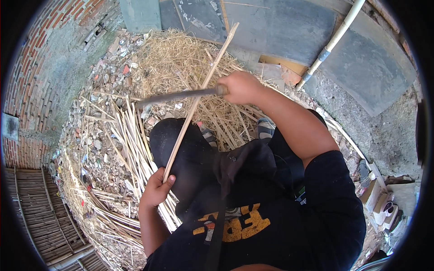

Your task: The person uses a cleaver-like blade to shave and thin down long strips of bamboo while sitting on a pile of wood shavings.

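My left hand (156, 189) is wrapped round the lower end of a long pale bamboo strip (182, 131), beside my left thigh. The strip slants up and away to the right, past my knee. In my closed right hand (241, 87) is the handle of a machete (174, 95), its dark blade pointing left. The blade crosses the strip above its middle; whether the edge bites into it I cannot tell. Left of my leg lies a bundle of split bamboo strips (131, 140). Beyond my feet spreads a heap of thin bamboo shavings (174, 58).
Stony ground with rubble (97, 144) lies to the left, below a brick wall (34, 86). A slatted bamboo panel (38, 212) is at the lower left. Grey sheets (289, 29) and a pale pole (332, 43) stand ahead. Several shoes (384, 207) sit at the right.
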The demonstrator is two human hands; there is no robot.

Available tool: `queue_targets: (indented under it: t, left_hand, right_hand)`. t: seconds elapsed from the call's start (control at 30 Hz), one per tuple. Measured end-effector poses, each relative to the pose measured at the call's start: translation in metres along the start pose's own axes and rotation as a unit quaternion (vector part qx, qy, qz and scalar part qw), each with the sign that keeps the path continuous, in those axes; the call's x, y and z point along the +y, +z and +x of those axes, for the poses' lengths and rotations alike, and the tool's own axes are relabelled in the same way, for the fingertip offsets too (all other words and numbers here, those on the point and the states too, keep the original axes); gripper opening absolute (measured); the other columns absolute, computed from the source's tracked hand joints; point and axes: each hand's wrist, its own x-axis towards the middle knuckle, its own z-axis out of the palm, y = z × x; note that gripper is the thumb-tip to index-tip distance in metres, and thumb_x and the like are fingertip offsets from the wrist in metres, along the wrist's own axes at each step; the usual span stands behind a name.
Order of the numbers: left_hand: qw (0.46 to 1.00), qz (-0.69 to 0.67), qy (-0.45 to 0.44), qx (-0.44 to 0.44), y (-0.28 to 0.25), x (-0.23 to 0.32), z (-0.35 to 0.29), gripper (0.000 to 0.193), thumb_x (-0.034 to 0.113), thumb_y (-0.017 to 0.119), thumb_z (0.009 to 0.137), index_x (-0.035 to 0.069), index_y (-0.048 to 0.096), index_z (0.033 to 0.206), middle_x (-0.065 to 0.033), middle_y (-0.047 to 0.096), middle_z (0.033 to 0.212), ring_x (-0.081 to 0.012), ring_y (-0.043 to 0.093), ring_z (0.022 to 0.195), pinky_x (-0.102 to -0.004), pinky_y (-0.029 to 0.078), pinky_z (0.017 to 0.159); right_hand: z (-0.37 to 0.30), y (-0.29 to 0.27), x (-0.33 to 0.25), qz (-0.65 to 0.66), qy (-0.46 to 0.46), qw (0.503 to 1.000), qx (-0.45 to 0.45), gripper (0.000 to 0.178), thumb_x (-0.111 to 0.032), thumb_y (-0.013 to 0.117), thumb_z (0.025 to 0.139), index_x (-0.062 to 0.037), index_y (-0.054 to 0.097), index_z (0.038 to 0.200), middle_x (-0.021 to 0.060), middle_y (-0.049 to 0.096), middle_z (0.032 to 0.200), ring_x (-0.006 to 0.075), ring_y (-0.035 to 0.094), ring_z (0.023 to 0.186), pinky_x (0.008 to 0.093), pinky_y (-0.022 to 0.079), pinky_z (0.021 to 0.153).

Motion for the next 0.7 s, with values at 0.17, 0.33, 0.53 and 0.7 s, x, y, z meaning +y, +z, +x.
queue_targets:
  t: [0.17, 0.33, 0.53, 0.7]
  left_hand:
    - [0.998, -0.047, 0.001, -0.046, 0.001, 0.001, 0.005, 0.033, 0.029, 0.07, 0.099, 0.006, 0.052, 0.084, 0.0058, 0.044, 0.07, -0.0057, 0.037, 0.067, -0.0261, 0.033, 0.057]
    - [0.998, 0.049, 0.023, 0.02, 0.0, 0.008, -0.001, 0.031, 0.026, 0.071, 0.099, 0.005, 0.052, 0.085, 0.0048, 0.045, 0.069, -0.0065, 0.038, 0.067, -0.0269, 0.035, 0.057]
    - [1.0, -0.014, 0.003, 0.001, 0.002, 0.004, 0.001, 0.031, 0.026, 0.07, 0.099, 0.005, 0.052, 0.085, 0.0048, 0.045, 0.069, -0.0067, 0.038, 0.067, -0.0269, 0.035, 0.057]
    - [0.997, 0.026, 0.062, 0.038, 0.013, -0.005, 0.005, 0.029, 0.024, 0.071, 0.098, 0.002, 0.054, 0.087, 0.0026, 0.048, 0.067, -0.0066, 0.041, 0.065, -0.0276, 0.037, 0.055]
  right_hand:
    - [0.007, 0.011, 0.061, 0.041, 0.044, 0.998, -0.027, 0.025, -0.019, 0.067, 0.078, -0.0057, 0.071, 0.099, 0.0156, 0.07, 0.079, 0.0327, 0.071, 0.078, 0.0458, 0.056, 0.074]
    - [0.016, -0.006, 0.074, 0.006, 0.166, 0.98, 0.109, 0.04, -0.019, 0.062, 0.08, -0.0096, 0.071, 0.118, 0.0181, 0.073, 0.105, 0.0393, 0.069, 0.098, 0.0469, 0.055, 0.09]
    - [-0.002, -0.015, -0.015, -0.055, 0.044, 0.997, -0.029, 0.031, -0.02, 0.068, 0.078, -0.0137, 0.073, 0.109, 0.0159, 0.073, 0.091, 0.0344, 0.071, 0.091, 0.0473, 0.057, 0.081]
    - [0.011, -0.008, 0.065, 0.076, 0.146, 0.985, 0.06, 0.031, -0.018, 0.067, 0.075, -0.005, 0.07, 0.103, 0.0211, 0.071, 0.087, 0.0421, 0.069, 0.085, 0.048, 0.056, 0.078]
